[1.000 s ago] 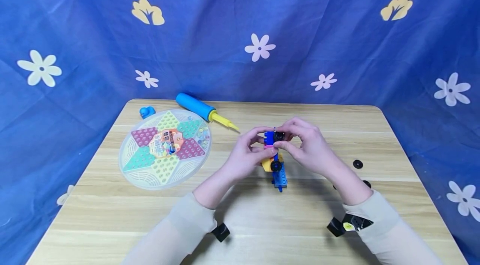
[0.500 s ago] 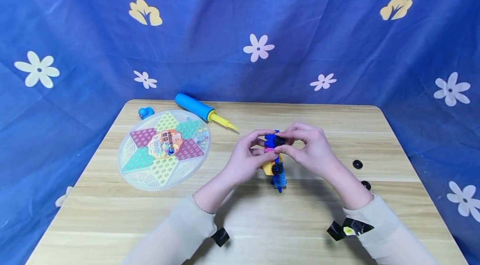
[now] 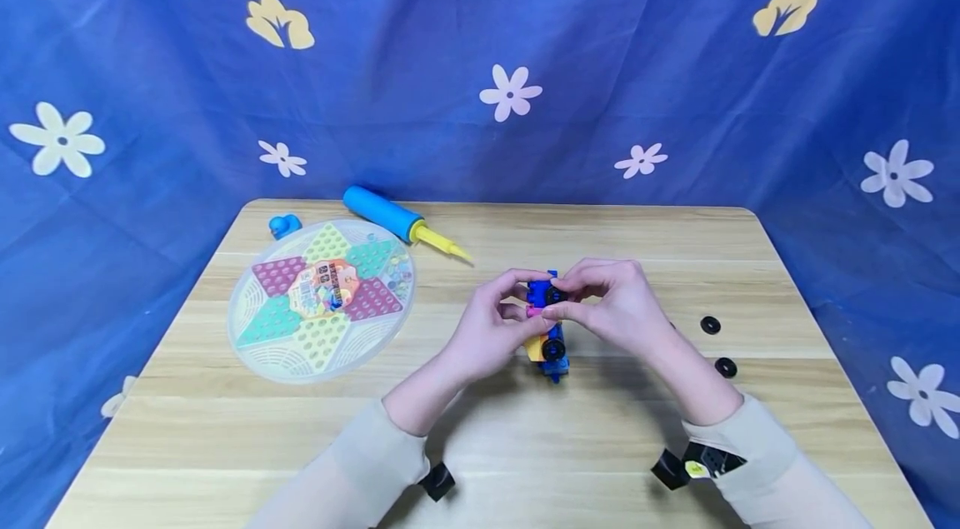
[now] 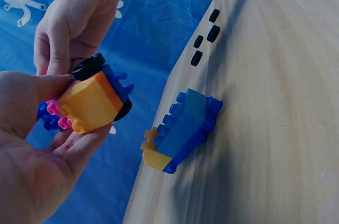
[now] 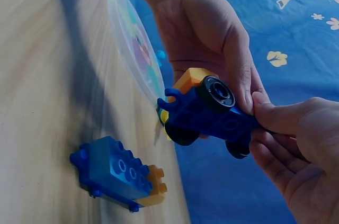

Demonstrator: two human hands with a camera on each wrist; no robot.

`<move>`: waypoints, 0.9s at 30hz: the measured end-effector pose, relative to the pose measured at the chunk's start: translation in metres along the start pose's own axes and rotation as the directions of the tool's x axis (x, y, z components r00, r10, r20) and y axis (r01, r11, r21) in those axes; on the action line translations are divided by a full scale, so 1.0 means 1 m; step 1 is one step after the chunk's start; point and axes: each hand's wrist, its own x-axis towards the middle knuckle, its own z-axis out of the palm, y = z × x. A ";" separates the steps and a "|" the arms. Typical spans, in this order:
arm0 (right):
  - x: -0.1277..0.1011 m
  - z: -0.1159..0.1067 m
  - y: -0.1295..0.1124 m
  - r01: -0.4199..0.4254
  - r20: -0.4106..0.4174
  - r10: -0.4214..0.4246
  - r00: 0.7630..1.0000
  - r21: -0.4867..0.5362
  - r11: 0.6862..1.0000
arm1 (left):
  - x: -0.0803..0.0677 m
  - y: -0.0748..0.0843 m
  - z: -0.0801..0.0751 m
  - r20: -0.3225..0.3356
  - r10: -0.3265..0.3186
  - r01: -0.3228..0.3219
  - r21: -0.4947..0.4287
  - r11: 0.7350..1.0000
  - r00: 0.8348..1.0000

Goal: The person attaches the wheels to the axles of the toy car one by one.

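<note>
My left hand [image 3: 483, 329] holds a toy block car [image 5: 225, 123] with a blue wheeled base, orange and pink blocks and black wheels. Thumb and fingers of my right hand [image 3: 618, 304] pinch the black wheel [image 3: 555, 295] at the car's far end; in the right wrist view that wheel is hidden by the fingers. Below the held car, a second block car [image 4: 183, 126] rests on the table, made of blue bricks with a yellow brick at one end. No wheels show on its blue base.
Several loose black wheels [image 3: 710, 325] lie on the table beyond my right forearm. At the left are a round Chinese checkers board [image 3: 322, 300], a blue and yellow hand pump [image 3: 384, 212] and a small blue duck [image 3: 285, 226]. A blue cloth hangs behind.
Both hands and the held car have come slightly nearer to me and lower. My right fingers stay at the same wheel. The head view has shifted a little.
</note>
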 end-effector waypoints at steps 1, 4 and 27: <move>0.000 0.001 0.000 -0.006 -0.002 0.006 1.000 0.003 1.000 | 0.000 0.000 -0.001 0.003 0.006 -0.006 0.015 1.000 1.000; -0.002 0.003 0.002 0.013 -0.007 -0.013 1.000 -0.004 1.000 | 0.000 -0.001 -0.003 0.015 0.014 -0.015 0.058 0.998 1.000; -0.010 -0.005 0.009 0.049 0.020 -0.047 0.999 -0.073 0.996 | -0.004 0.004 -0.035 -0.067 0.115 -0.078 0.410 0.909 0.991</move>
